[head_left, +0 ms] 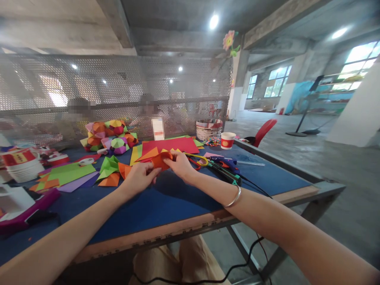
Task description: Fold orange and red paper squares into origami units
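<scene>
Both hands, left hand [141, 176] and right hand [181, 165], pinch a creased orange paper [160, 160] in closed grips above the bench [166, 206], whose bare blue felt lies open toward its near wooden edge.

Lit evenly by ceiling lamps [213, 21] overhead and blown-out windows [358, 59] far right. Soft, faint shadows on the near table [166, 206]. Strongly stretched and bent toward the edges. Hazy behind the perforated mesh screen [118, 91].

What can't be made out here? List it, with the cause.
Head view:
- orange paper: its folds are covered by the left hand and right hand.
- red paper cup: print too small.
- people behind the mesh screen: blurred.
- white box: cut off by the left edge.
</scene>
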Motion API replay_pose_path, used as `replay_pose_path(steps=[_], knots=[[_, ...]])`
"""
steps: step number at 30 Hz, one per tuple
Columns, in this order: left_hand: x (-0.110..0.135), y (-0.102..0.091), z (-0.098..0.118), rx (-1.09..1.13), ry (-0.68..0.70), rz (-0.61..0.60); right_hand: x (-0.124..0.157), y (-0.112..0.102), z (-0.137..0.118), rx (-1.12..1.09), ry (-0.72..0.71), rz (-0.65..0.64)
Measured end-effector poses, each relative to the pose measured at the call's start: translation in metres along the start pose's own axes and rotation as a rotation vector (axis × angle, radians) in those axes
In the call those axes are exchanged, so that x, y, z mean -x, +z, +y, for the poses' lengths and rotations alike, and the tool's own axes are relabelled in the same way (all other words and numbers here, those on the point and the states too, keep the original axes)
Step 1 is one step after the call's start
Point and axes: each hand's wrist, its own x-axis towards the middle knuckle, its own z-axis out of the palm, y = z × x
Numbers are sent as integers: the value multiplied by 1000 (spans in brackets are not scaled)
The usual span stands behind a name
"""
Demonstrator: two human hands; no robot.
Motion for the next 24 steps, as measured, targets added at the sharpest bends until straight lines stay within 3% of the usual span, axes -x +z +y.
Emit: replay_pose_path(steps=[5, 14, 18, 24], knots=[[4, -2, 9, -206, -14, -17, 0, -4, -6, 41, 14, -7], [0, -2, 7, -298, 3, 1, 1, 1, -8, 60, 39, -86], [4, -2, 7, -299, 18, 56, 1, 1, -9, 69, 45, -82], [-4, -7, 0, -190, -32, 3, 4, -1, -13, 35, 19, -103]])
